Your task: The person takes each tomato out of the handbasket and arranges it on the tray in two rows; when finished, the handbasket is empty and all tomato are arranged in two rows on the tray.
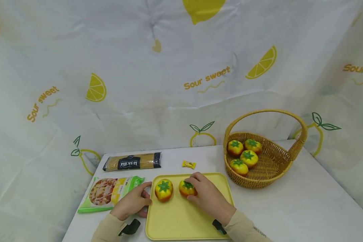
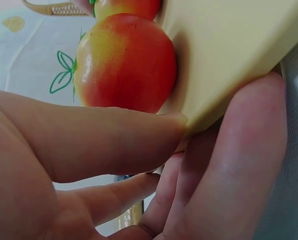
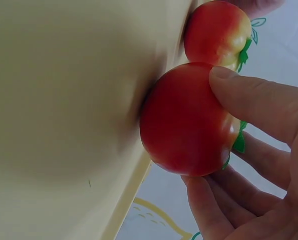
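My right hand (image 1: 211, 199) grips a red-and-yellow tomato (image 1: 186, 190) with a green star-shaped leaf top. In the right wrist view the thumb lies on one side of this tomato (image 3: 181, 125) and fingertips on the other, close over the tray. A second, similar tomato (image 1: 163, 191) sits at the upper left of the yellow rectangular tray (image 1: 181, 223). My left hand (image 1: 132, 201) holds the tray's left edge. The left wrist view shows its thumb on the rim (image 2: 204, 117), beside the second tomato, with other fingers lower, partly hidden beneath the tray.
A wicker basket (image 1: 273, 169) with a tall handle and several tomatoes stands at the back right. A pasta pack (image 1: 132, 161) lies at the back left, above a green food bag (image 1: 110, 195). A small yellow wrapped candy (image 1: 189, 164) lies behind the tray. Lemon-print cloth (image 1: 157, 101) hangs behind.
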Demonstrator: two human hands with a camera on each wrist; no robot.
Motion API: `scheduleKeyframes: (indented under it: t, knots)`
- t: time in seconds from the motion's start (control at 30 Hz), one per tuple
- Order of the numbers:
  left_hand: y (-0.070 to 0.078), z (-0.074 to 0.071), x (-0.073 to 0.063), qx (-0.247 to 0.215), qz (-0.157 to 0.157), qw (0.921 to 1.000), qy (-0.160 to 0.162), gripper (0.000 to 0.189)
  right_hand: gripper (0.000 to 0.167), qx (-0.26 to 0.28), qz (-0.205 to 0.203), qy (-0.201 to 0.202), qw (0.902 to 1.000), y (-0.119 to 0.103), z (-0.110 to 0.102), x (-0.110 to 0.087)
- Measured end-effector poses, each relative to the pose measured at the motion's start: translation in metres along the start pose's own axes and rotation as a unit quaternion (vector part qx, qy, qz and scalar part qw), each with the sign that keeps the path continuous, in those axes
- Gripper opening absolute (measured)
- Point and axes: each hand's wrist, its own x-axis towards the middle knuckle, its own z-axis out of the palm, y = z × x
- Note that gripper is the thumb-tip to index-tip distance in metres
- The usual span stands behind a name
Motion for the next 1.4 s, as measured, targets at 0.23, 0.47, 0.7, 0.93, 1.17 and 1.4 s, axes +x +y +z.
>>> scheduleKeyframes:
  t: [0.23,0.47,0.7,0.93,1.17,1.4]
  knots:
    - [-0.0013,0.0001,-0.0007,0.000,0.000,1.0000,-0.002,0.075,0.048,0.001,0.003,-0.001,1.0000,0.0001,0.0022,-0.0007]
    - [0.0000,-0.0007,-0.0022,0.000,-0.001,1.0000,0.001,0.074,0.048,-0.002,-0.005,-0.002,1.0000,-0.0003,0.0025,-0.0014]
    - [0.0020,-0.0005,-0.0022,0.002,-0.003,1.0000,-0.001,0.074,0.049,0.002,0.000,-0.005,1.0000,-0.0011,0.0010,-0.0027]
    - [0.0024,-0.0001,-0.0018,0.002,-0.004,1.0000,0.001,0.074,0.050,0.000,-0.006,-0.002,1.0000,-0.0014,0.0000,-0.0024]
    - [-0.0007,-0.0012,-0.0008,0.000,0.004,1.0000,-0.006,0.074,0.052,-0.001,-0.002,-0.004,1.0000,-0.0044,-0.0023,-0.0018]
    - [-0.0010,-0.0005,-0.0004,0.000,0.007,1.0000,-0.004,0.074,0.052,-0.006,0.002,-0.001,1.0000,-0.0042,-0.0041,-0.0014]
